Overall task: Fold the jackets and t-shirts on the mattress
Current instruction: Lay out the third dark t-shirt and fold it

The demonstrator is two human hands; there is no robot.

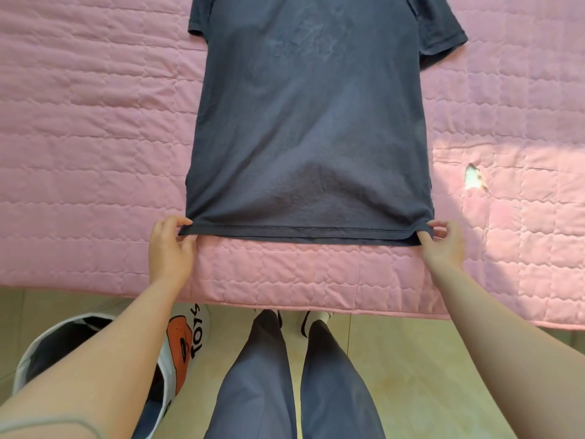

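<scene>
**Hem corners pinched; uneven fold is the main risk**

The dark t-shirt [311, 122] lies flat on the pink mattress [95, 137], hem toward the person. The left hand [171, 245] and right hand [443, 245] each pinch a hem corner. Judged risks: an uneven lift would skew the fold; both sleeves lie spread and could bunch underneath; a slipped pinch would drop one corner.

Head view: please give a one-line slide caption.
Both hands, left hand and right hand, pinch the t-shirt hem.
</scene>
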